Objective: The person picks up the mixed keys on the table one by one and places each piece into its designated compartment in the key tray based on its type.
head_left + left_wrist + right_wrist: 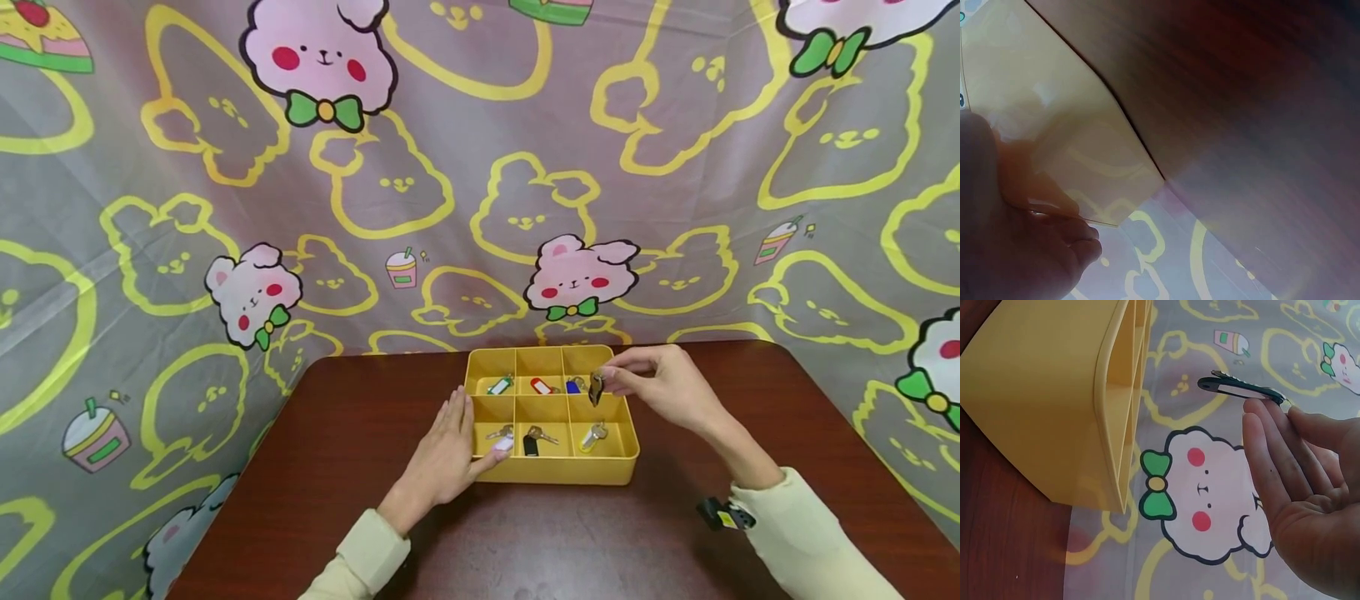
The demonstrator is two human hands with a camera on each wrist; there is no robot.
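A yellow divided box point(555, 472) has two rows of three compartments. My left hand point(442, 450) lies along its left wall, fingers extended, thumb over the front left corner. Above the right side of the box, my right hand point(667, 385) pinches a key with a dark tag point(596, 388) between thumb and fingertips. In the right wrist view the dark key tag point(1241, 388) shows a white label window, its key lying along it. Keys with green point(500, 385), red point(542, 386) and blue tags point(573, 387) lie in the back row.
The front row holds keys with a whitish tag point(504, 440), a black tag point(531, 445) and a yellow-edged tag point(592, 437). The box stands on a dark reddish-brown table point(540, 542). A cartoon-printed cloth point(465, 208) hangs behind and around the table.
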